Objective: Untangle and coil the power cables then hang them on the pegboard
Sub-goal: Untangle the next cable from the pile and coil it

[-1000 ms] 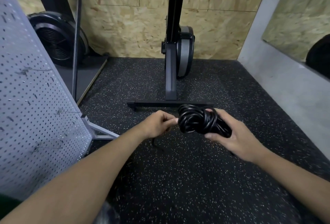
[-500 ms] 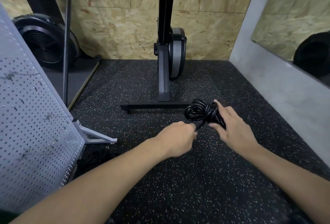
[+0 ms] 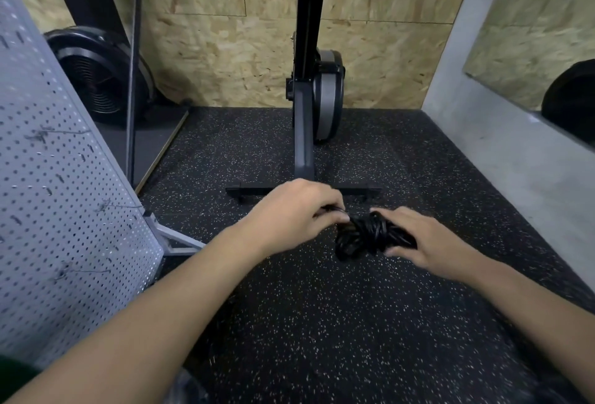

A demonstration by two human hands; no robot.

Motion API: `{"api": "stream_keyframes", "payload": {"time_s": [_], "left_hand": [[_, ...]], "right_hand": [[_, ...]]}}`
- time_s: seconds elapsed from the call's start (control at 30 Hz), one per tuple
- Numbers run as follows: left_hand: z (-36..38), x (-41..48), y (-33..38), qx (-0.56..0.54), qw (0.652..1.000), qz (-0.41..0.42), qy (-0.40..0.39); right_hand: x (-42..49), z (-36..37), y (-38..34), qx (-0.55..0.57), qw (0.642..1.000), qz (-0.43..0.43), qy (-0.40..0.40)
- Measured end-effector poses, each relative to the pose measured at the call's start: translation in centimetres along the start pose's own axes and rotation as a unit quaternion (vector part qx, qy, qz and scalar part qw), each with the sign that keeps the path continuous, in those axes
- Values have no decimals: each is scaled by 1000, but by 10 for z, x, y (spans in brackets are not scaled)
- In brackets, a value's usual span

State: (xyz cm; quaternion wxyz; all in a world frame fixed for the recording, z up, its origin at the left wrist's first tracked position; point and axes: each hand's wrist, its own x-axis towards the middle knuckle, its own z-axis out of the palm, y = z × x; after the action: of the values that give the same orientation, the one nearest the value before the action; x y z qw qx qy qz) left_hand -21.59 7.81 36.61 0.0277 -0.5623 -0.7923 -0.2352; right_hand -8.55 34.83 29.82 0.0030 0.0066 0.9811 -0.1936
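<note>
Grips a bundle of black cable (image 3: 370, 236) in the right hand (image 3: 428, 242), fingers curled round it, held above the speckled floor (image 3: 322, 323). Pinches a loose strand at the bundle's left end with the left hand (image 3: 289, 213), fingertips closed tight, just left of the right hand and close to touching it. Looks like the finishing stage of coiling, with the tail being wound or tucked round the loops. Calls next for cinching that tail so the coil holds, then carrying it to the pegboard (image 3: 64, 210), well off to the left of the left hand, and slipping a loop over one of its wire hooks (image 3: 108, 205). Cannot tell where the plug sits, nor whether knots remain inside the bundle; strand under the left fingers mostly hidden. Beyond both hands, a black stand (image 3: 304, 146) before a chipboard wall (image 3: 386, 49). Pegboard's top and left side cut off.
</note>
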Motion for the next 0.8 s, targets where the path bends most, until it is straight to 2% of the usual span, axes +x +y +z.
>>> {"api": "stream_keyframes", "payload": {"time_s": [0.1,0.23,0.37,0.47,0.57,0.63,0.8], "left_hand": [[1,3,-9,-37,997,4,68],[3,5,-27,-130,985,-66,94],[16,-1,-51,-212,961,-173,46],[27,-8,-59,-248,944,-217,-30],[43,-10,-47,-321,906,-253,-107],[57,-6,-33,-349,888,-274,-121],[79,3,-16,-221,932,-269,-105]], "right_hand": [[-4,2,-22,53,995,-80,-26],[-8,-1,-47,151,983,-101,-18],[-12,-5,-58,241,965,-99,-5],[-11,-5,-65,296,951,-89,7],[-7,-2,-63,373,925,-47,44],[-3,2,-57,387,918,-10,90],[4,11,-37,301,932,76,186]]}}
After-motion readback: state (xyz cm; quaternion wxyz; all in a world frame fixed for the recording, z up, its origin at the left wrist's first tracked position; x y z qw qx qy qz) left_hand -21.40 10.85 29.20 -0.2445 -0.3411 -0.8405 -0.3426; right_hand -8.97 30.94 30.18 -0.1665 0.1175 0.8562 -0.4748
